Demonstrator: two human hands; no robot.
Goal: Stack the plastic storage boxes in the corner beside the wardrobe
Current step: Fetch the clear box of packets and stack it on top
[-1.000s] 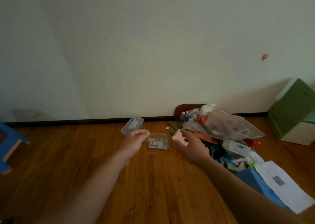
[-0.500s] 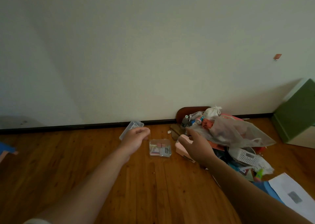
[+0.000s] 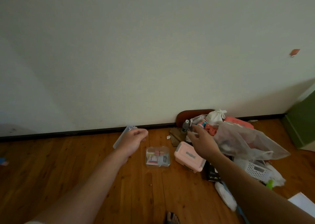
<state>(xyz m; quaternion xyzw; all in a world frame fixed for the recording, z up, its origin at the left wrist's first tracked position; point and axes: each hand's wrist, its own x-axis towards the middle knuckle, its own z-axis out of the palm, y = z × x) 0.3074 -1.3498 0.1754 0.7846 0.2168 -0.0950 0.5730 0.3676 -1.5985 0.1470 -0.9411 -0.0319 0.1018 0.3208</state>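
My left hand (image 3: 133, 141) grips a small clear plastic box (image 3: 122, 136), held above the wooden floor near the skirting board. A second clear box (image 3: 158, 156) with small coloured items inside lies on the floor between my hands. To its right a pink lidded box (image 3: 186, 157) rests on the floor at the edge of the clutter. Above the pink box my right hand (image 3: 202, 141) hovers with loose, spread fingers and holds nothing.
A pile of clutter lies against the wall at right: a translucent bag (image 3: 245, 141), a white perforated basket (image 3: 255, 170), bottles and papers. A green cabinet (image 3: 300, 123) stands at the far right. My foot (image 3: 172, 217) shows at the bottom edge. Bare wooden floor (image 3: 51, 164) stretches left.
My right hand let go of the pink box, which now sits on the floor, and rose above it. The left hand lifted the clear box slightly toward the wall.
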